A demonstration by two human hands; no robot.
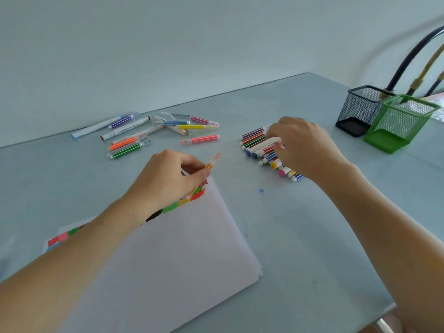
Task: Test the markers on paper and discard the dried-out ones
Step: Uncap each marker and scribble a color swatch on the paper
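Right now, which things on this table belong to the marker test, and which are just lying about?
In the job:
- orange marker, held by left hand
- marker row under right hand
- scattered markers
- paper with colour swatches

Lying about:
- black mesh cup
- green mesh cup
- hoses behind them

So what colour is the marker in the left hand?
Orange marker with a clear cap, pinched by the left hand; the head view shows it.
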